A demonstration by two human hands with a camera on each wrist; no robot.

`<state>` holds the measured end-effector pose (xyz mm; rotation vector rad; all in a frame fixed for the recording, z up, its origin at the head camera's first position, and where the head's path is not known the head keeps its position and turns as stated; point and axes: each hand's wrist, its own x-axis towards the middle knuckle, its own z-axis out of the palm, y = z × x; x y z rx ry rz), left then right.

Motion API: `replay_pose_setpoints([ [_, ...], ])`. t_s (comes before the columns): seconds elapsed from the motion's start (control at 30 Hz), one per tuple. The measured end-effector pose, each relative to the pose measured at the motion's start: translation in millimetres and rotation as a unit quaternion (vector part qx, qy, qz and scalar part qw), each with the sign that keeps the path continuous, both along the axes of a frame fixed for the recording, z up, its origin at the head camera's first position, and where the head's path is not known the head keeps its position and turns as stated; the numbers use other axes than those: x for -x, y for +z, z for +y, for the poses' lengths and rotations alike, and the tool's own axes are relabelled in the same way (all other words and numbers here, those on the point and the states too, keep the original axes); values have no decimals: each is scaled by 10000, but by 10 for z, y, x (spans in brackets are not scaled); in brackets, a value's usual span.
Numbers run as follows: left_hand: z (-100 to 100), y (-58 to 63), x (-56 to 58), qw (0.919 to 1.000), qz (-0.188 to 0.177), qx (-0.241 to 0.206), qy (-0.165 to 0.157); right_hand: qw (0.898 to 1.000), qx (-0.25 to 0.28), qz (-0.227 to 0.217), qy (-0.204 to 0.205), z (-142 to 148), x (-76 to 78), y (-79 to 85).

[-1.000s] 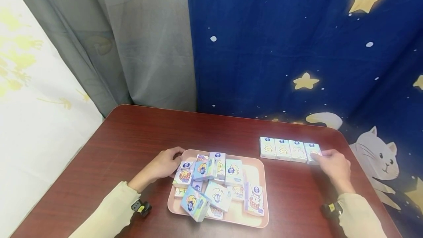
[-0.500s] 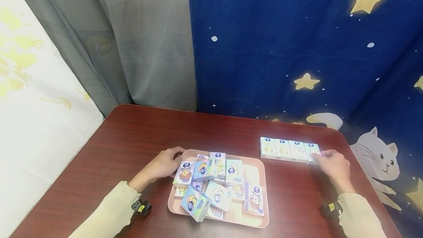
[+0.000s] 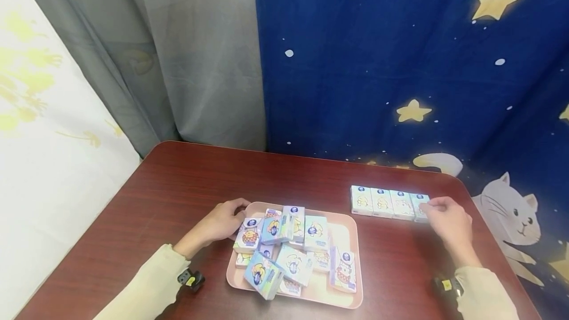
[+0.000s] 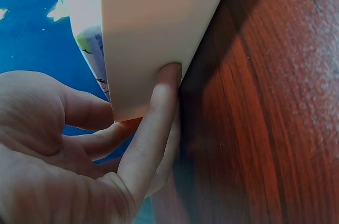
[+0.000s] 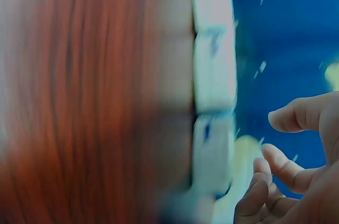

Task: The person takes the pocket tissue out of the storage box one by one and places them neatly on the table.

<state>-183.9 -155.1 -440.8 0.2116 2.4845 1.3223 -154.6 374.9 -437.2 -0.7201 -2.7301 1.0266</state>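
Just drawn back with the right hand (image 3: 451, 223) from the rightmost packet (image 3: 420, 206). Had fingertips on its printed face a second ago; now shows more of that face, with thumb and forefinger back near the outer edge. Seen in the right wrist view as spread, with a gap between thumb and forefinger, pinching nothing, and apart from the packets in sight there. Too close to the packet in the head view to rule out a light touch at the tip; cannot tell. Points, as a judgement, to a packet set down and released, lying flat and in line without support. Completes a row of packets (image 3: 382, 203), four in all, side by side at the far right of the tabletop (image 3: 200, 172). No such change on the other side: bent with the left hand (image 3: 224, 219) round the far left corner of the tray (image 3: 317, 288), gripping its wall between thumb and fingers, to judge from the left wrist view. Probably steadies it; cannot tell how firmly. Unmoved too in the tray, with loose packets (image 3: 295, 264) heaped, overlapping and tilted at odd angles, one jutting over the near rim. Amounts, by the look of it, to early progress, with far more in the heap than in the row.
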Motion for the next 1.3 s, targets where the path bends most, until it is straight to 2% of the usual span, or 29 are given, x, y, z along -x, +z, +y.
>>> replay_pose_setpoints([
  [0.27, -13, -10, 5, 10000, 0, 6, 25, 9951, -124, 382, 908, -539, -119, 212],
  [0.47, -16, -16, -2, 10000, 11, 18, 40, 9840, -183, 538, 1686, -952, -140, 364],
  [0.63, -18, -21, -2, 10000, 3, 11, 36, 9734, 5, 598, 2214, -1273, -123, 439],
  [0.87, -16, -14, -1, 10000, 15, 68, -11, 9540, 155, 271, 2982, -1652, -117, 450],
  [1.2, -23, -46, 19, 10000, 10, 51, -47, 9305, -675, -337, 3585, -2028, -131, 403],
  [1.3, -26, -46, 18, 10000, 15, 66, -52, 9253, -885, -519, 3652, -2095, -134, 383],
])
